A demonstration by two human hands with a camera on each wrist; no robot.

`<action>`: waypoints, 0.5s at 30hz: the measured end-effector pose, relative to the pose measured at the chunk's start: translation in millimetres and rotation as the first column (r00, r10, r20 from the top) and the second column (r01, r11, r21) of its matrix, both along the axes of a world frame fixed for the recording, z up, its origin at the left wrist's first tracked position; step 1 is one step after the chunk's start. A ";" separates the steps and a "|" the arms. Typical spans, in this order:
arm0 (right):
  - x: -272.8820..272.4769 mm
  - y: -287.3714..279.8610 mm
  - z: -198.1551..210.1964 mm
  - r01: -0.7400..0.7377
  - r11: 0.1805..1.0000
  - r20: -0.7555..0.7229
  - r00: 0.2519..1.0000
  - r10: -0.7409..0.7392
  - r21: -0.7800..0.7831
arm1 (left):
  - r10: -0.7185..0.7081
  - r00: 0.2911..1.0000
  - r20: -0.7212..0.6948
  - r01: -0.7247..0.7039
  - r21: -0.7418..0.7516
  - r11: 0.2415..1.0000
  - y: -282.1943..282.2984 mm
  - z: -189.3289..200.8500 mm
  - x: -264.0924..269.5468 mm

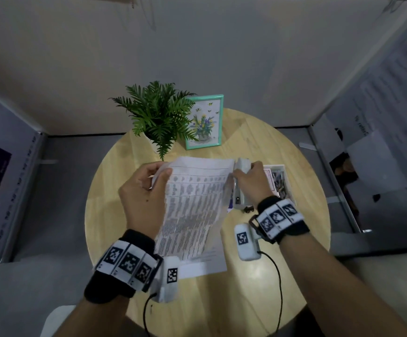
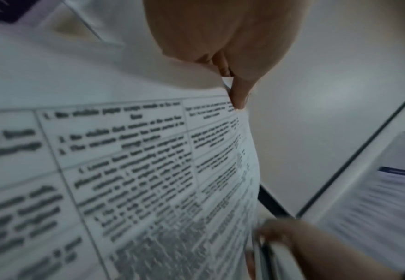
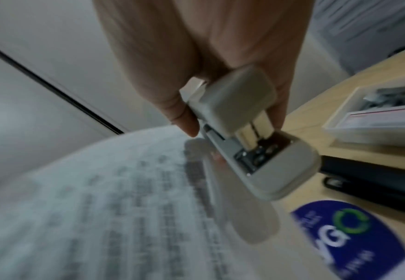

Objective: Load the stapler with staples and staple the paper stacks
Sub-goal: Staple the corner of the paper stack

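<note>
1. The head view alone shows the whole scene: a round wooden table (image 1: 282,166), one potted fern (image 1: 157,115), one teal picture frame (image 1: 204,121), and both hands lifted above the tabletop
2. The left hand (image 1: 142,193) pinches the upper left corner of the printed paper stack (image 1: 195,203); the left wrist view shows thumb and fingertips (image 2: 238,92) closed on the sheet edge, the print blurred
3. The right hand (image 1: 251,182) grips one grey stapler (image 1: 240,188) at the stack's upper right edge; the right wrist view shows its fingers curled round the body, with the hinge end toward the camera
4. Only the right wrist view shows one blue label (image 3: 350,235) and a black object (image 3: 374,181) on the table
5. One clear box (image 1: 280,181) lies right of the stapler; a further sheet (image 1: 202,266) rests flat under the raised stack
</note>
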State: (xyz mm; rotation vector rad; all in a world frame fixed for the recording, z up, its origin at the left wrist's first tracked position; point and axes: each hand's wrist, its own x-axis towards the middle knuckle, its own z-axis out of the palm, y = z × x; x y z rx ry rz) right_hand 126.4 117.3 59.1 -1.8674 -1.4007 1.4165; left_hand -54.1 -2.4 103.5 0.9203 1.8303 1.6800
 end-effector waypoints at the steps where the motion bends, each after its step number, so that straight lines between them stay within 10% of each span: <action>1: -1.2 2.0 -11.0 -0.019 1.000 0.064 0.998 0.019 -0.005 | 0.005 1.000 0.000 -0.005 -0.021 1.000 -0.2 -3.7 -6.0; 6: -11.9 2.3 -63.7 -0.097 0.994 0.309 0.945 0.105 -0.041 | 0.007 1.000 0.018 -0.006 -0.089 0.996 0.2 -17.6 -27.0; 12: -26.4 -0.9 -104.5 -0.006 0.987 0.249 0.967 0.046 -0.159 | -0.013 0.999 0.029 0.016 -0.113 0.993 0.0 -27.4 -38.9; 15: -27.3 2.6 -110.9 -0.198 0.970 0.431 0.870 0.239 -0.138 | -0.016 1.000 0.023 0.019 -0.120 0.993 -0.2 -28.9 -40.9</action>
